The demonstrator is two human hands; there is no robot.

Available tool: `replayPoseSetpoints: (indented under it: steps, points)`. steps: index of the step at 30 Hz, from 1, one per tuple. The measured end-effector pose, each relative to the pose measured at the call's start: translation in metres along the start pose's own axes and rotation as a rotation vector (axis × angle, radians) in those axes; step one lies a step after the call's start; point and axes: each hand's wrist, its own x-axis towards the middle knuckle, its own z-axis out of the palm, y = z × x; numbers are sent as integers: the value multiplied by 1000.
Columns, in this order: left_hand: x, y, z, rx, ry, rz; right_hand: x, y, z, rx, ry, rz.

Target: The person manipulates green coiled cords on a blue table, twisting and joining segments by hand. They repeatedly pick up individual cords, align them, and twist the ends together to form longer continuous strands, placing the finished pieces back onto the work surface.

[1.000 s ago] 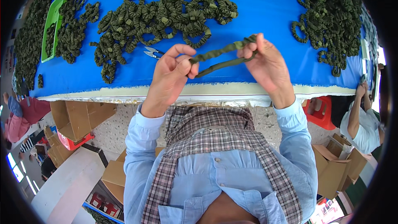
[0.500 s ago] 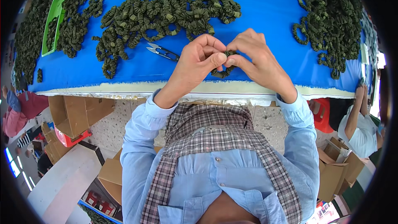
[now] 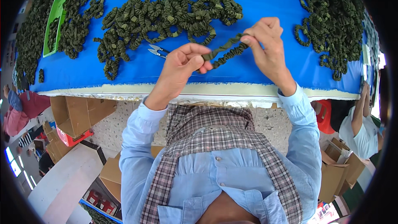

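Observation:
A dark green scrunchie (image 3: 227, 54) is stretched lengthwise between my two hands, above the near part of the blue table cover. My left hand (image 3: 182, 67) pinches its left end between thumb and fingers. The other end is gripped by my right hand (image 3: 266, 49), held a little higher and farther away. Just left of my left hand lies a pair of thread snips (image 3: 157, 51), blades pointing left, its handle partly hidden behind the hand. Beyond my hands spreads a heap of similar scrunchies (image 3: 153, 16).
More scrunchies pile up at the right (image 3: 331, 20) and far left, around a green tray (image 3: 53, 20). The table's pale front edge (image 3: 232, 90) runs before me. Cardboard boxes (image 3: 78, 114) stand below at both sides. A person in a light shirt (image 3: 358, 128) sits at the right.
My hands have moved apart, the left one leftward, the right one to the right and away. The scrunchie, bunched between my fingers before, is now pulled out long.

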Motion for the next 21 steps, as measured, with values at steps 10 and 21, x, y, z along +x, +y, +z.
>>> replayPoseSetpoints:
  steps: [10,21]
  points:
    - [19,-21,33,-359,59,194,-12,-15,15,726,-167,548]
    - [22,1,30,274,9,353,-12,-30,5,458,-236,327]
